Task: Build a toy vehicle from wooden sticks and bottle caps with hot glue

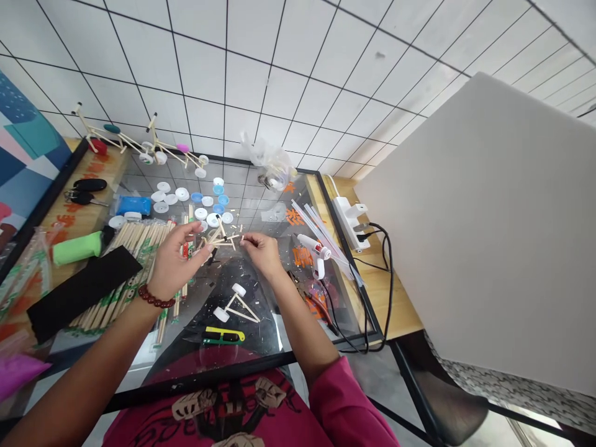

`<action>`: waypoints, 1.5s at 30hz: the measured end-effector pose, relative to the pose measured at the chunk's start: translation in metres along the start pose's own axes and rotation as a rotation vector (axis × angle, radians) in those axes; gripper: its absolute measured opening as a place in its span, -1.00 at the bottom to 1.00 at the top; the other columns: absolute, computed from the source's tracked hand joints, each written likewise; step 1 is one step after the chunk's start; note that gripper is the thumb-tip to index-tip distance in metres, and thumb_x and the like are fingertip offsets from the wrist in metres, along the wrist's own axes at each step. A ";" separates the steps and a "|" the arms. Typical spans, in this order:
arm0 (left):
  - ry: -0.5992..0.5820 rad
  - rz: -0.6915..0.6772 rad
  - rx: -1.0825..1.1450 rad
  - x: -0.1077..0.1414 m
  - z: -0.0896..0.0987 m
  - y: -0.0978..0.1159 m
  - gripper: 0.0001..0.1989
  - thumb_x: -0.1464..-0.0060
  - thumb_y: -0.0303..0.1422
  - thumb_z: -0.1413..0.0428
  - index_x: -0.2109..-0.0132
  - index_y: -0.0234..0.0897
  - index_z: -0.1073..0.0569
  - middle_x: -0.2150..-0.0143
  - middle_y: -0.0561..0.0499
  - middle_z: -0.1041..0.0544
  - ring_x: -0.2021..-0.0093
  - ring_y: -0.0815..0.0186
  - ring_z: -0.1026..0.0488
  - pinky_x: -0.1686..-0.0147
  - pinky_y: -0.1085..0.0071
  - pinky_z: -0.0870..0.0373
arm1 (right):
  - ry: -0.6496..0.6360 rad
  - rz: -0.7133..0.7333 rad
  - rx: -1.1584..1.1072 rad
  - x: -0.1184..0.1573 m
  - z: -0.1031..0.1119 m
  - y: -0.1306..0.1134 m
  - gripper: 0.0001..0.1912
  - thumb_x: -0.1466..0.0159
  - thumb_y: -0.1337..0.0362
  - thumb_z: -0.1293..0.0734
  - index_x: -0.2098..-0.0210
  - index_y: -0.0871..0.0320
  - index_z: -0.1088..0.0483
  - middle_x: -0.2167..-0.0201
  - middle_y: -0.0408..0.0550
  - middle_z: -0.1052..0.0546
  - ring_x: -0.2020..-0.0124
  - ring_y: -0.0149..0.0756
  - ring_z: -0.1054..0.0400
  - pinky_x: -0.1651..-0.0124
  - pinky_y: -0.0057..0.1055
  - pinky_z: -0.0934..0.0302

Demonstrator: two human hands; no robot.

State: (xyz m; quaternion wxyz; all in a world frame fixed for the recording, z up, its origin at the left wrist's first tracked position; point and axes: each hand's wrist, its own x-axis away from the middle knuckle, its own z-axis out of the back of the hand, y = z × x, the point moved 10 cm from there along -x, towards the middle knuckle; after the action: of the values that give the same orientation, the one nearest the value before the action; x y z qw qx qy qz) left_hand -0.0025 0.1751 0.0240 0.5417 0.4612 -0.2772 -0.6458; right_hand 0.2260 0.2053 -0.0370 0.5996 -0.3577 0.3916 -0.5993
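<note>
Working in the head view with left hand (pixel 174 261) and right hand (pixel 263 251) above the glass worktop (pixel 251 279), at both sides of a small frame of thin wooden sticks (pixel 228 241). Risking, as a judgement, the bending or loosening of this frame by too strong pressing on its thin joints. Risking also the loss of a tiny part among the scattered wood bits by a slip of the fingertips. Possibly catching the cable (pixel 331 310) of the glue gun (pixel 311 244) by a wide move of the right forearm, and so dragging the tool. Perhaps pushing the bottle caps (pixel 223 200) by reaching too far forward.

Having the frame between the two hands, just beside the left thumb and near the right fingertips. Holding the left thumb and fingers apart, curved towards the frame; not being able to tell about real gripping there. Pinching the right fingertips together, seemingly on a small pale piece (pixel 243 238). Having the wheeled stick part (pixel 236 304) nearer to the body, just beyond the cutter (pixel 223 336).
</note>
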 end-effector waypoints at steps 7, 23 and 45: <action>-0.052 -0.093 -0.138 0.008 -0.007 0.007 -0.43 -0.09 -0.19 -0.28 -0.22 -0.23 -0.42 -0.16 -0.20 -0.56 -0.19 -0.01 -0.53 -0.25 -0.02 -0.45 | -0.022 -0.014 -0.039 -0.003 -0.010 0.009 -0.86 -0.20 0.31 -0.40 0.30 0.05 -0.63 0.37 -0.19 -0.70 0.35 -0.28 -0.55 0.18 -0.41 -0.39; -0.073 -0.136 -0.221 0.019 -0.005 0.003 -0.39 -0.12 -0.21 -0.26 -0.28 -0.21 -0.36 -0.23 -0.21 -0.51 -0.28 -0.05 -0.46 -0.29 -0.04 -0.41 | 0.069 0.014 -0.143 0.007 0.003 0.011 -0.75 -0.27 0.05 -0.33 0.23 0.11 -0.44 0.31 -0.07 -0.68 0.42 -0.36 -0.44 0.24 -0.42 -0.35; -0.114 -0.042 0.070 0.027 0.019 0.107 -0.86 -0.22 -0.26 -0.22 0.19 -0.15 -0.66 0.18 0.01 -0.70 0.15 0.23 -0.64 0.08 0.32 -0.61 | 0.002 0.393 -0.389 0.071 0.039 -0.128 -0.81 -0.41 0.14 -0.34 0.26 0.08 -0.53 0.08 0.03 -0.59 -0.07 -0.16 -0.48 -0.16 -0.15 -0.37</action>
State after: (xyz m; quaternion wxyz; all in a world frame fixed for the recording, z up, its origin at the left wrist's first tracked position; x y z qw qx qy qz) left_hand 0.0282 0.1190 0.1153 0.4948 0.4480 -0.3204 -0.6722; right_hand 0.2035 0.1292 0.0918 0.6241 -0.3828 0.5618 -0.3852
